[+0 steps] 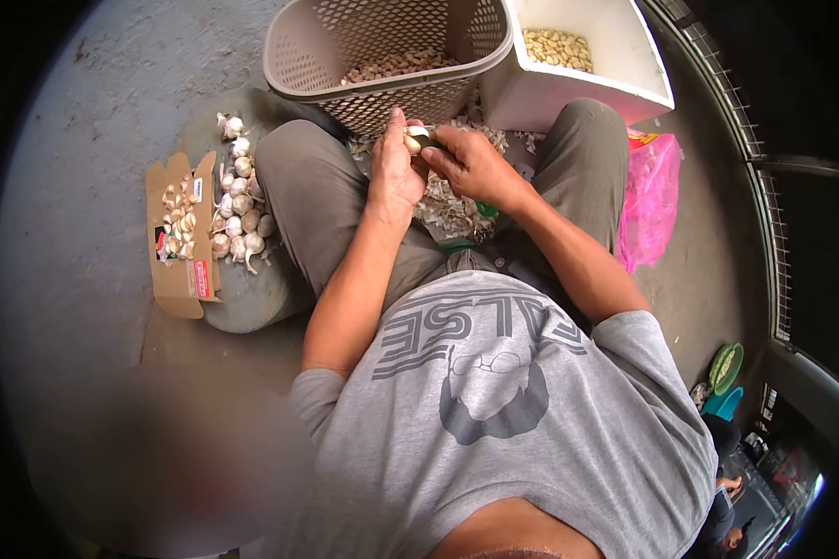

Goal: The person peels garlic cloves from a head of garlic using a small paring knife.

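My left hand [397, 172] is closed around pale garlic cloves [413, 144], held up in front of the basket. Close against it, my right hand [475, 163] is closed too, thumb and fingers pinched at the cloves. A small dark sliver shows between the hands; its kind is too small to make out. Below them, garlic skins [443, 207] lie heaped between my knees. To the left, whole garlic bulbs [242, 186] rest on a round grey surface [242, 303], beside an opened cardboard box [172, 289] with loose cloves on it.
A perforated plastic basket [382, 95] holding cloves stands ahead. Right of it is a white foam box [578, 88] with peeled cloves [557, 50]. A pink plastic bag [650, 200] lies beside my right knee. Another person [722, 503] is at the lower right, near a green basket [725, 368].
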The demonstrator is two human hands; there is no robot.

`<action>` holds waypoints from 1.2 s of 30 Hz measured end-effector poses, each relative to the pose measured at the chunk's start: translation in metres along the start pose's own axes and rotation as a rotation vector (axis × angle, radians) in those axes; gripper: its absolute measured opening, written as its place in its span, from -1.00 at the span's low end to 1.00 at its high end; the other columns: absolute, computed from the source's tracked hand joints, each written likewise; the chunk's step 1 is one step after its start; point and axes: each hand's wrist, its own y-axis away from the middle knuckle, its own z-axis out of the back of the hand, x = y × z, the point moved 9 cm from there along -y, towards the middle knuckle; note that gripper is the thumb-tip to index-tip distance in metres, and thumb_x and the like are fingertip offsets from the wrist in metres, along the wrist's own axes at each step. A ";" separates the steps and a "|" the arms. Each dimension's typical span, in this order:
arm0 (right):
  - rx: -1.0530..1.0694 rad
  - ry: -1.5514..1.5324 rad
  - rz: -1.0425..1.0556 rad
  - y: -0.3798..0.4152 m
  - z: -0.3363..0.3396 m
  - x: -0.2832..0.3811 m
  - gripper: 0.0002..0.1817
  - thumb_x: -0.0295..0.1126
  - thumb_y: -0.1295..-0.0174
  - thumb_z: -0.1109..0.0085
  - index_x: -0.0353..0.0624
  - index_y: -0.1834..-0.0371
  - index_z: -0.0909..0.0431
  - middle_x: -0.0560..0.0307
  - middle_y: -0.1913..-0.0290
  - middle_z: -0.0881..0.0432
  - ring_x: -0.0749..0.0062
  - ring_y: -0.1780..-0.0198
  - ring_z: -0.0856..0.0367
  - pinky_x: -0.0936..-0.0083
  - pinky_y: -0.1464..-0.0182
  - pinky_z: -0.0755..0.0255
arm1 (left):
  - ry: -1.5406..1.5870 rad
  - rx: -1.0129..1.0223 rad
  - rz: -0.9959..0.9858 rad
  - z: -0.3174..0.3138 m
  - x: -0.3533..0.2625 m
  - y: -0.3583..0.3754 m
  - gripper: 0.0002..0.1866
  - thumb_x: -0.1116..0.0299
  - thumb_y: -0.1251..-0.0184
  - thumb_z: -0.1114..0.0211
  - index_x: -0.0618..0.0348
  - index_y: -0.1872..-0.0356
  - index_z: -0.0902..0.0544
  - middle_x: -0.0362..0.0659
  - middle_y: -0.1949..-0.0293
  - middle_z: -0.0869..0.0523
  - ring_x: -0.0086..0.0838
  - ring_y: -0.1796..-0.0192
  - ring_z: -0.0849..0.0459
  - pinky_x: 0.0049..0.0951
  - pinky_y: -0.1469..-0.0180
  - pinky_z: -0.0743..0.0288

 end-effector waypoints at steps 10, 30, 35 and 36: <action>-0.187 0.189 0.232 0.003 0.029 0.032 -0.69 -0.32 -0.37 -0.38 -0.32 0.12 -0.48 -0.27 0.39 -0.59 -0.21 0.37 -0.56 0.15 0.34 -0.43 | -0.136 0.115 -0.133 -0.028 -0.007 0.011 -0.53 -0.13 -0.66 -0.12 0.15 0.09 -0.56 -0.21 0.28 -0.66 -0.52 0.18 -0.66 -0.42 0.12 -0.61; -0.160 -0.422 -0.153 -0.016 0.010 -0.022 -0.70 -0.24 -0.49 -0.26 -0.25 0.26 -0.47 0.20 0.53 -0.57 0.60 0.66 -0.48 0.52 0.65 -0.31 | -0.237 0.148 -0.309 -0.056 -0.021 0.042 -0.70 0.05 -0.73 -0.10 0.09 0.04 -0.51 -0.27 0.19 -0.59 -0.62 0.17 -0.57 -0.49 0.15 -0.53; -0.146 -0.279 -0.092 -0.013 0.009 -0.018 -0.82 -0.39 -0.39 -0.25 -0.25 0.21 -0.46 0.20 0.51 -0.57 0.60 0.63 -0.49 0.52 0.63 -0.32 | 0.004 0.089 -0.192 -0.031 -0.013 0.018 -0.67 0.04 -0.69 -0.15 0.11 0.07 -0.55 -0.23 0.20 -0.62 -0.48 0.16 -0.66 -0.41 0.09 -0.63; -0.144 -0.260 -0.066 -0.013 0.009 -0.018 -0.84 -0.42 -0.37 -0.25 -0.25 0.20 -0.46 0.20 0.50 -0.57 0.60 0.62 -0.50 0.53 0.62 -0.32 | 0.058 0.072 -0.166 -0.030 -0.014 0.018 -0.67 0.04 -0.69 -0.16 0.12 0.08 -0.56 -0.22 0.21 -0.63 -0.46 0.16 -0.67 -0.39 0.08 -0.65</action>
